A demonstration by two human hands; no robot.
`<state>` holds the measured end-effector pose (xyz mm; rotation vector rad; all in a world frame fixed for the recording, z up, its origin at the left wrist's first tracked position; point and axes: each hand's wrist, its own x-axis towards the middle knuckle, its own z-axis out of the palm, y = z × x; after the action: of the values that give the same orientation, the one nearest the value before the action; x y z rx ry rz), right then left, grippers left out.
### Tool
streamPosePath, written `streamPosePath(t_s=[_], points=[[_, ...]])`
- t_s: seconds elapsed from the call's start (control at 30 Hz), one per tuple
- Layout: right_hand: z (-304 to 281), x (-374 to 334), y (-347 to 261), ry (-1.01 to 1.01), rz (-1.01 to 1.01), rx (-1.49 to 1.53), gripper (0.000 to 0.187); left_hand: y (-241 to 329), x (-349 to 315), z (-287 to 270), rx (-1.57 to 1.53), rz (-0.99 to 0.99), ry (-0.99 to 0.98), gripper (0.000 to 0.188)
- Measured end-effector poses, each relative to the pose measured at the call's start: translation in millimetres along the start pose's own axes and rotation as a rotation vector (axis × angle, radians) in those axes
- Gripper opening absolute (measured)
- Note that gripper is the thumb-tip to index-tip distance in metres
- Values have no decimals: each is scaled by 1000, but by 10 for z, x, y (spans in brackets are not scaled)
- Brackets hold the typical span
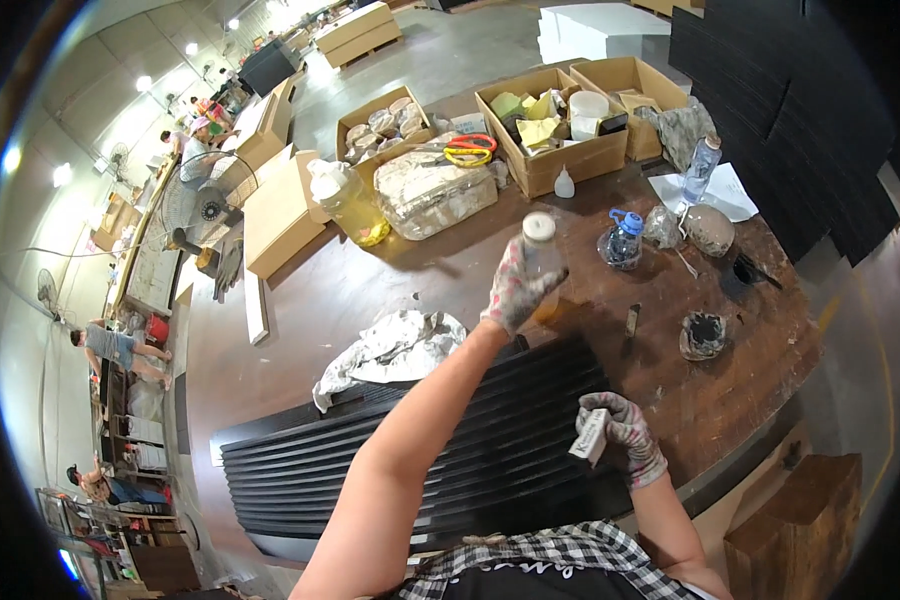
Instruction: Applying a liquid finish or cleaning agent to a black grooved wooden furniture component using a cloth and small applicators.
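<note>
My left hand (516, 288), in a stained work glove, is closed around a clear bottle (539, 229) with a whitish cap, held above the table. An amber tint shows low on the bottle, below my fingers. Nearer to me on the right, my right hand (625, 432), gloved too, grips a small white printed box (590, 437) over the right end of a black ribbed panel (400, 450). That panel lies along the near side of the brown table (300, 350). A crumpled white cloth (395, 350) rests against its far edge.
Across the table stand a jug of yellow liquid (352, 205), a wrapped bundle (435, 195) with scissors (470, 150), and open cartons (555, 170). Rightward are a blue-capped jar (622, 242), a water bottle (702, 168) and a black-filled cup (703, 335). A fan (210, 205) and people are beyond.
</note>
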<state>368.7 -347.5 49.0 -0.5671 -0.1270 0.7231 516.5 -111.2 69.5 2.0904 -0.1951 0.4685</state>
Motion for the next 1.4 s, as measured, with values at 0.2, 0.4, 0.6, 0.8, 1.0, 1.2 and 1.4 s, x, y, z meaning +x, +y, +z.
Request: streamPosePath(t_s=[0.2, 0.4, 0.6, 0.8, 1.0, 1.2, 1.4], points=[[76, 85, 3, 108, 17, 70, 48, -154, 795, 357, -332, -43, 14, 59], [45, 201, 111, 78, -47, 70, 48, -175, 739, 490, -197, -229, -81, 64], [-2, 199, 45, 66, -82, 55, 40, -197, 199, -439, 579, -71, -258, 95], [54, 326, 163, 8, -47, 54, 41, -624, -995, -1837, 854, -535, -581, 91], [274, 412, 367, -9, -29, 137, 32, -1163, -1193, -1769, 575, -395, -171, 34], [387, 341, 582, 20, 121, 253, 40, -108, -1134, -1748, 129, -102, 86, 47], [380, 382, 859, -64, 260, 351, 40, 915, -2109, -1951, 270, 28, -3, 28]])
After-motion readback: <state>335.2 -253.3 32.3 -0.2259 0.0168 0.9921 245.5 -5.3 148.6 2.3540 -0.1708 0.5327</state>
